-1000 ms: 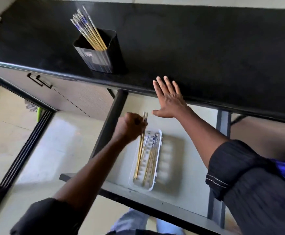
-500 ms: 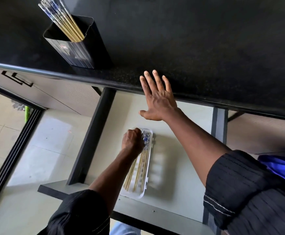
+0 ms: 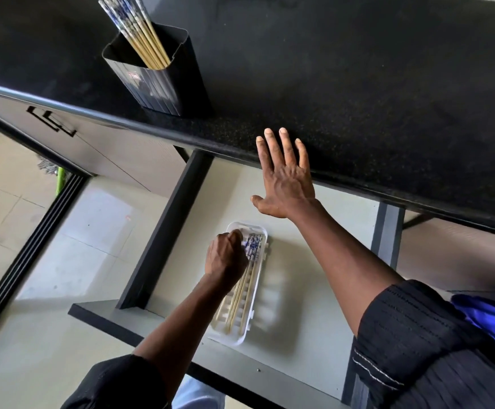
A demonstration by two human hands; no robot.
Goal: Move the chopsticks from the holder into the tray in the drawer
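I am looking down at a black speckled counter (image 3: 358,84), the biggest thing in view, running beyond my right hand (image 3: 284,184). That hand is lying flat and spread, fingers resting on the counter's front edge, thumb hanging over the open drawer (image 3: 314,290) below; it is gripping nothing. The drawer's pale floor is stretching out under both my forearms, with a dark frame on either side.

Well beyond my left hand (image 3: 225,258), up on the counter, a black ribbed holder (image 3: 158,84) is standing with a bundle of chopsticks (image 3: 140,33) leaning out toward the far left. They are showing pale bamboo-coloured shafts and white tops patterned in blue.

Just under and beside my left hand, a white ridged tray (image 3: 249,332) is lying lengthwise on the drawer floor. The chopsticks in the tray (image 3: 243,293) are lying side by side along its length, patterned blue-and-white ends at the far end by my knuckles, plain tan tips pointing back toward me.

My left hand is curled into a loose fist over the tray's far end, fingertips down among the patterned ends. I cannot tell whether it is pinching a stick or merely touching them.
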